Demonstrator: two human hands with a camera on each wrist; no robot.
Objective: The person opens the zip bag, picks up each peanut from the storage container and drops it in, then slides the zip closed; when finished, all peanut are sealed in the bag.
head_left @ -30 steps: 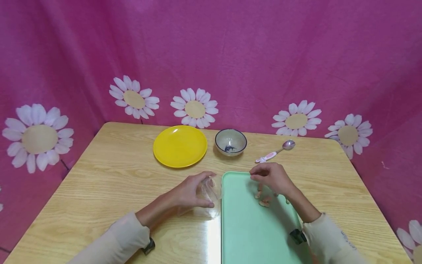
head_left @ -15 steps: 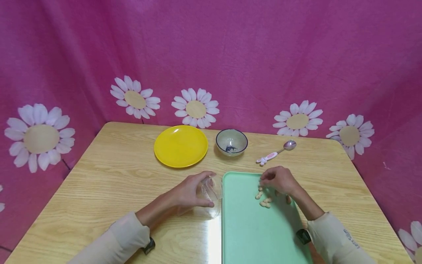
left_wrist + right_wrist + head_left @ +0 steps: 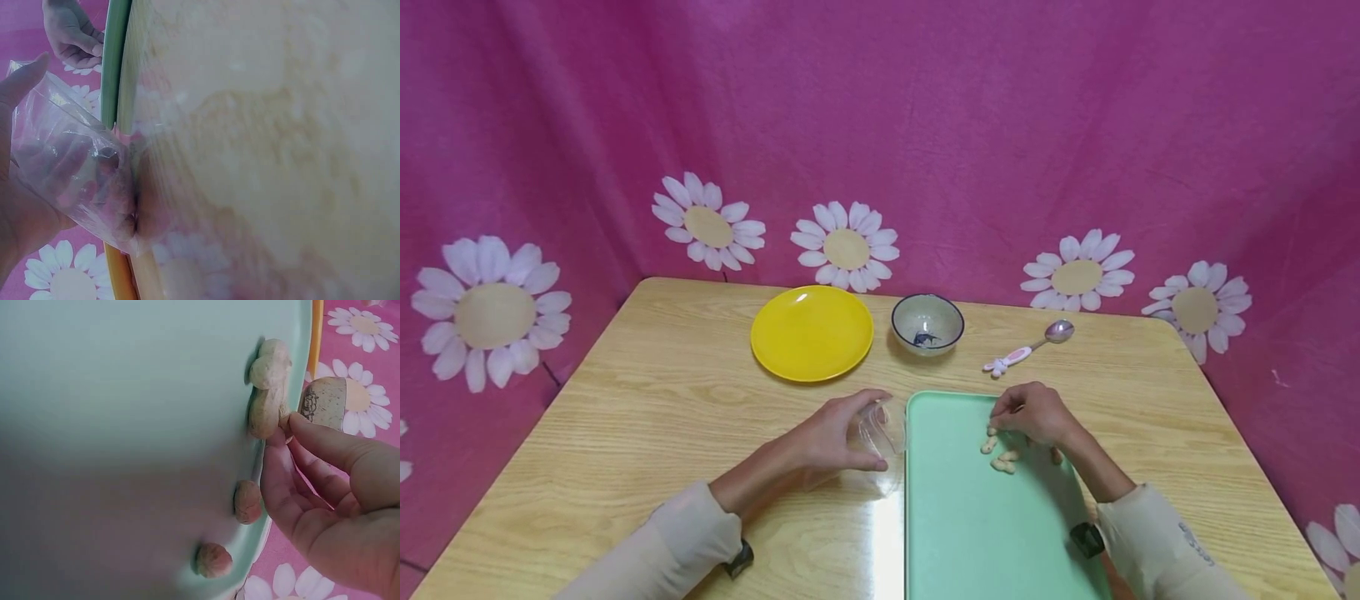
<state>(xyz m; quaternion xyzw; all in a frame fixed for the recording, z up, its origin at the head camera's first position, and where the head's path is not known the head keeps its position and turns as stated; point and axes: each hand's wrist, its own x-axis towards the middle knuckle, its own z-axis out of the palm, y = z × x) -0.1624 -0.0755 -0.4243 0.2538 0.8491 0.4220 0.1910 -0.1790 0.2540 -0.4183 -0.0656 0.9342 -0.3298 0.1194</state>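
On the left, my left hand grips a clear plastic container by its sides, beside the tray's left edge. It looks see-through and creased in the left wrist view; whether it is a bag or a cup I cannot tell. My right hand is over the far part of the green tray. Thumb and forefinger pinch a peanut in its shell, mostly hidden by the fingertips. Several other unshelled peanuts lie close by on the tray, some partly under the hand.
A yellow plate stands at the back of the wooden table. Right of it are a small blue-rimmed bowl and a spoon with a rabbit handle. A pink flowered curtain hangs behind.
My right hand has come from the tray's far edge down and slightly right to the peanuts, its fingertips closing on one. My left hand and the container have stayed in place.
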